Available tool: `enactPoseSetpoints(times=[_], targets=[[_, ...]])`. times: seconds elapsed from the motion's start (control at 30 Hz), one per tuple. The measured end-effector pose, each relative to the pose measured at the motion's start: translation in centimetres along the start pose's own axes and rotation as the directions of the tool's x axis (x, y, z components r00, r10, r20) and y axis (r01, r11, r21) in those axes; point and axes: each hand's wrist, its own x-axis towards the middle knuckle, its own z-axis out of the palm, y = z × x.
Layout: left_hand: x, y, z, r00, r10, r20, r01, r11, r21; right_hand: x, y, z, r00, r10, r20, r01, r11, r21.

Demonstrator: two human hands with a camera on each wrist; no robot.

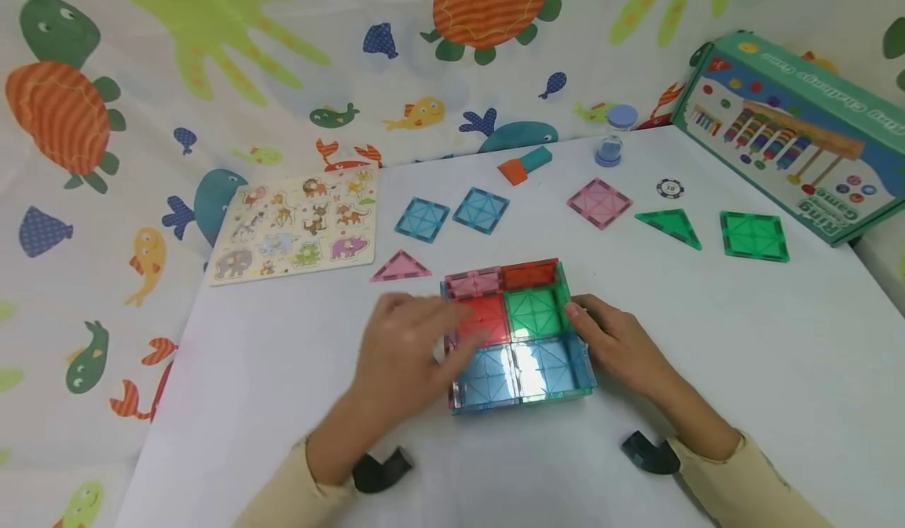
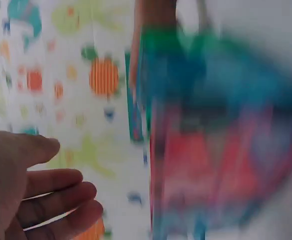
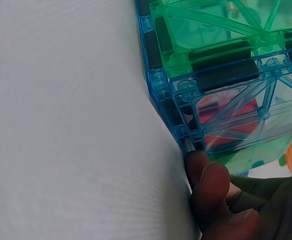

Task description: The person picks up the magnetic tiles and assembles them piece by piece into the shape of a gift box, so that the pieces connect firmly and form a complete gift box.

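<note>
An open-topped box of translucent magnetic tiles [image 1: 533,316] stands on the white table in front of me. Its inside shows a red, a green and two blue squares, with low walls in pink, red, green and blue. My right hand [image 1: 625,339] grips the box's right side, the thumb at the top edge of the green wall. In the right wrist view its curled fingers [image 3: 210,187] meet a lower blue corner. Blurred in the head view, my left hand [image 1: 403,347] hovers by the box's left side. Its fingers [image 2: 61,202] are loosely bent and hold nothing in the left wrist view.
Two blue square tiles [image 1: 422,219], a pink triangle [image 1: 401,266], a pink square [image 1: 599,203], a green triangle [image 1: 672,227] and a green square [image 1: 754,236] lie beyond the box. Farther back are an animal puzzle board [image 1: 297,225], a small bottle [image 1: 613,135] and a game carton [image 1: 792,135].
</note>
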Motion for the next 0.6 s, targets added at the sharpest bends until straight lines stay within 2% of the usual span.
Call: enactPoseSetpoints(times=[0.07, 0.13, 0.2, 0.27, 0.37, 0.43, 0.53, 0.6], targets=[[1.5, -3.5, -0.4, 0.993, -0.116, 0.013, 0.116, 0.993, 0.009, 0.0, 0.0, -0.1, 1.0, -0.001, 0.004, 0.001, 1.0, 0.012], [3.1, -7.0, -0.2, 0.969, -0.234, 0.084, 0.231, 0.972, 0.043, 0.0, 0.0, -0.1, 1.0, 0.001, 0.009, -0.002, 1.0, 0.022], [4.6, -9.9, 0.7, 0.924, -0.334, 0.186, 0.317, 0.942, 0.113, 0.0, 0.1, -0.1, 1.0, 0.008, 0.018, -0.009, 0.999, 0.034], [5.9, -12.0, 2.2, 0.868, -0.411, 0.279, 0.374, 0.91, 0.178, -0.1, 0.2, -0.1, 1.0, 0.014, 0.022, -0.015, 0.999, 0.04], [7.5, -13.9, 4.6, 0.792, -0.484, 0.373, 0.409, 0.873, 0.264, -0.2, 0.3, -0.1, 0.999, 0.021, 0.025, -0.022, 0.999, 0.045], [8.3, -14.4, 6.2, 0.76, -0.523, 0.386, 0.428, 0.849, 0.309, -0.2, 0.3, 0.0, 1.0, 0.02, 0.019, -0.021, 0.999, 0.047], [9.1, -14.8, 7.8, 0.735, -0.572, 0.364, 0.46, 0.815, 0.352, -0.2, 0.3, 0.0, 1.0, 0.021, 0.013, -0.022, 0.998, 0.051], [9.4, -14.9, 8.5, 0.732, -0.597, 0.33, 0.48, 0.794, 0.372, -0.2, 0.2, 0.0, 1.0, 0.025, 0.01, -0.026, 0.998, 0.049]])
